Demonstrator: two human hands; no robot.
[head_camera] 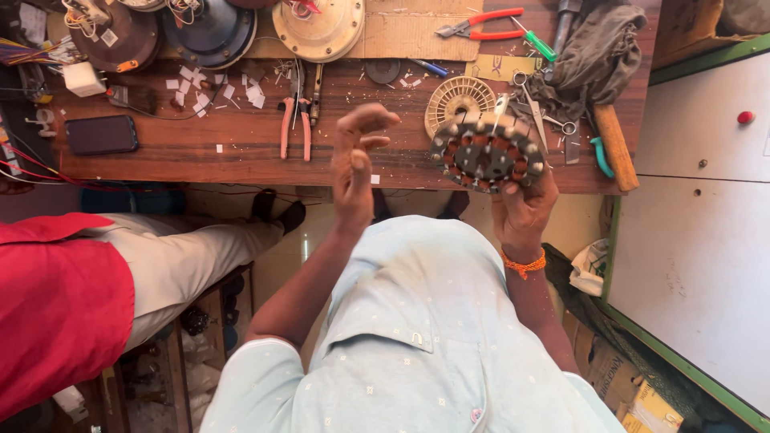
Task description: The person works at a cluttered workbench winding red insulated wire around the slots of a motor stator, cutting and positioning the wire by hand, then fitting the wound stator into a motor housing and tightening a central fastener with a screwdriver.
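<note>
The right hand (525, 210) grips a round motor core (487, 151) — dark metal ring with copper coils — from below, fingers wrapped up around its lower rim at about five o'clock. It is held in the air just over the near edge of the wooden workbench (200, 148), at roughly one o'clock from the person's chest. The left hand (353, 164) is raised at eleven o'clock, empty, fingers loosely curled and blurred, apart from the core and touching nothing.

The likeliest slip, as I judge it: the core looks heavy and rests on one hand's fingers alone; if the hold loosens, it could tip off toward six o'clock and fall past the bench edge to the floor, where another person's legs (184, 256) stretch in from nine o'clock. Fine copper windings could also scrape against the cream plastic fan wheel (453, 96) just behind it at twelve o'clock.

Room is tight. The bench is crowded — orange-handled pliers (293, 128) at eleven o'clock, a phone (101, 134) at ten, a grey rag (593, 52) and a wooden handle (616, 148) at two. The barest strip of bench lies along the near edge between the pliers and the core. A white cabinet (698, 208) closes off three o'clock.
</note>
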